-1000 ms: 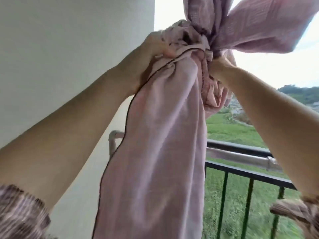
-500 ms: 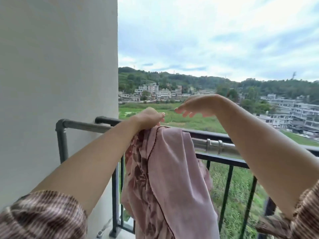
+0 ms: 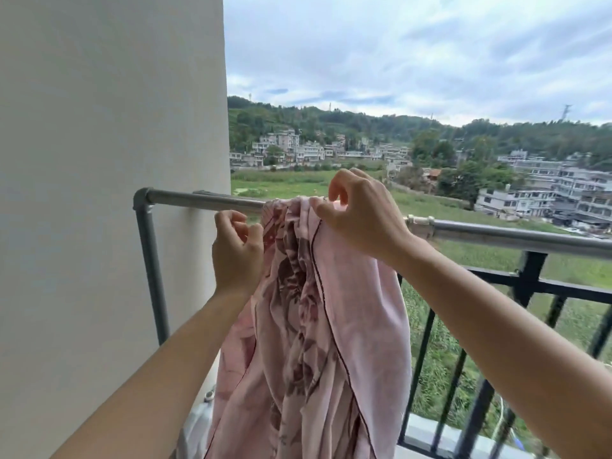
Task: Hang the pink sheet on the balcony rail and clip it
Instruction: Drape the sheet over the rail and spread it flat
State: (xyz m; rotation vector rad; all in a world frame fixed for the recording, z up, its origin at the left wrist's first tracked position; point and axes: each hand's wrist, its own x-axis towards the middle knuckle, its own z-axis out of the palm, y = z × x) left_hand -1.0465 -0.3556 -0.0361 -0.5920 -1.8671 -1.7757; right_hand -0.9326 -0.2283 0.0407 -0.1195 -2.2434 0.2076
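The pink sheet (image 3: 318,326), floral on one side with a dark piped edge, hangs bunched over the grey metal rail (image 3: 198,201) and falls toward me. My left hand (image 3: 236,250) pinches the sheet's left edge just below the rail. My right hand (image 3: 361,217) rests on top of the rail and grips the bunched fabric at its top fold. No clip is visible in either hand.
A white wall (image 3: 99,193) stands close on the left, where the grey rail's post (image 3: 150,270) turns down. A black balcony railing (image 3: 530,286) with vertical bars runs below and behind the grey rail. A pipe joint (image 3: 420,223) sits on the rail right of my hand.
The sheet came down from overhead onto the rail. My right hand, open above it half a second ago, has dropped onto the fabric and closed. My left hand slid to the left edge.
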